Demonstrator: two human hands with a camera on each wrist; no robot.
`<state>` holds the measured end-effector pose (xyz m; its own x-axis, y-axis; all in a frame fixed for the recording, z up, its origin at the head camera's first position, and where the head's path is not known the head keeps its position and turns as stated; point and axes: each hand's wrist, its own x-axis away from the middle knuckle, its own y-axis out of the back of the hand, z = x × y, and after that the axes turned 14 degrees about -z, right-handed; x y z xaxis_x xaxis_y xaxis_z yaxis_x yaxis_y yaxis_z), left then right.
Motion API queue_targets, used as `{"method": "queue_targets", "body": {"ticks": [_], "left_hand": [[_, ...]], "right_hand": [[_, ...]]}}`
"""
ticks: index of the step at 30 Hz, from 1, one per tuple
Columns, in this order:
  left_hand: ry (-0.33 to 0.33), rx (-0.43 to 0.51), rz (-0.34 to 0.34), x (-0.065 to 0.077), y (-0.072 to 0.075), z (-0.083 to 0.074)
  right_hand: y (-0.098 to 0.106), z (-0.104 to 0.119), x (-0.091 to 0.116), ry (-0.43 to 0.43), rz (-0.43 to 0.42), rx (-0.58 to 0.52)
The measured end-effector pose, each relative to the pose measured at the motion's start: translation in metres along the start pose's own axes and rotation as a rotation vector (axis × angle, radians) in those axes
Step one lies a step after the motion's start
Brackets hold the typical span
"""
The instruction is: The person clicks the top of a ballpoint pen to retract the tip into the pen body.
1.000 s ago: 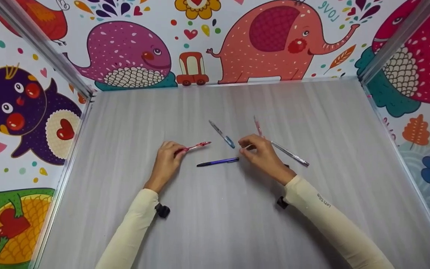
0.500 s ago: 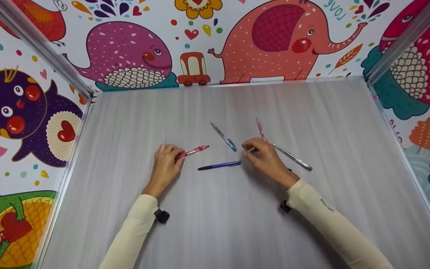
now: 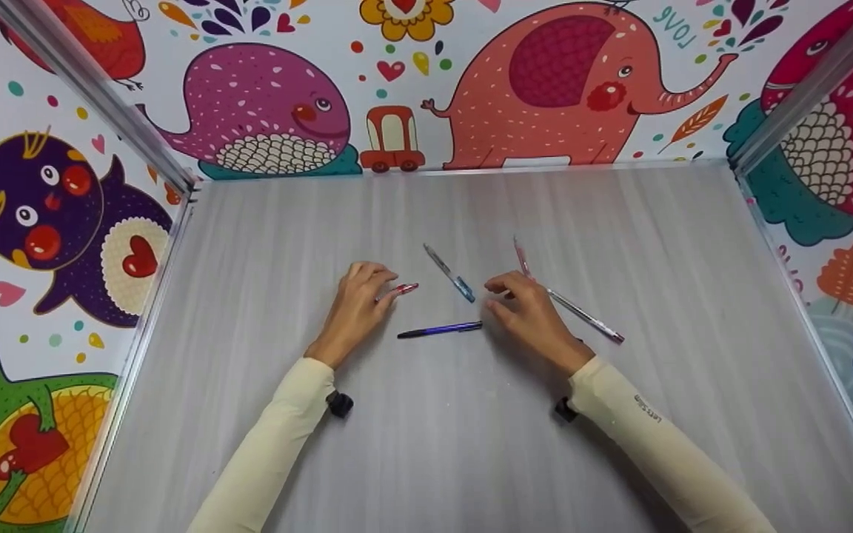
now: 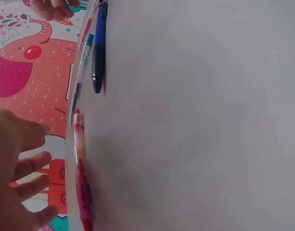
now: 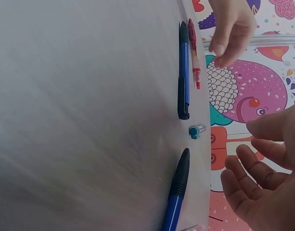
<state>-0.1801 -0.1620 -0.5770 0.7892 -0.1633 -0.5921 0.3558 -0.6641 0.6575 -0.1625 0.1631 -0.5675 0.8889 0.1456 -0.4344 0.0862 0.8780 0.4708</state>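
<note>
My left hand (image 3: 356, 303) hovers over the near part of a red pen (image 4: 81, 168), which lies on the table. Its fingers (image 4: 34, 185) are spread and hold nothing. My right hand (image 3: 526, 311), fingers loosely bent around nothing, is above a blue pen with a dark grip (image 5: 178, 187), hidden beneath it in the head view. Between the hands lie another blue pen (image 3: 440, 330) with a black end and a clear pen with a teal end (image 3: 450, 274). Just beyond the right hand are a pink pen (image 3: 520, 255) and a clear, dark-tipped pen (image 3: 586, 314).
The grey wood-grain table (image 3: 426, 459) is bordered by a printed back wall (image 3: 545, 89) with cartoon animals and by side panels on metal posts (image 3: 86, 89). A small black camera sits at each wrist, one on the left (image 3: 339, 404) and one on the right (image 3: 566, 409).
My left hand has let go of the red pen and moved forward and right above it. The right hand stays nearly in place, and the head view has shifted slightly.
</note>
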Motion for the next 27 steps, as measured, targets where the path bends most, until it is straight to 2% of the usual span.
{"method": "queue_targets", "body": {"ticks": [12,18,22,27], "left_hand": [[-0.101,0.0,0.106,-0.019,-0.024,-0.001],[-0.152,-0.024,0.155,-0.032,-0.036,-0.003],[-0.174,-0.06,0.185,-0.037,-0.044,-0.005],[-0.222,-0.167,0.219,-0.038,-0.053,-0.002]], "right_hand": [[-0.007,0.003,0.002,-0.018,-0.02,0.069],[-0.012,0.006,0.0,-0.106,-0.052,0.155],[-0.016,0.007,0.001,-0.169,-0.071,0.179],[-0.024,0.008,0.002,-0.159,-0.079,0.199]]}}
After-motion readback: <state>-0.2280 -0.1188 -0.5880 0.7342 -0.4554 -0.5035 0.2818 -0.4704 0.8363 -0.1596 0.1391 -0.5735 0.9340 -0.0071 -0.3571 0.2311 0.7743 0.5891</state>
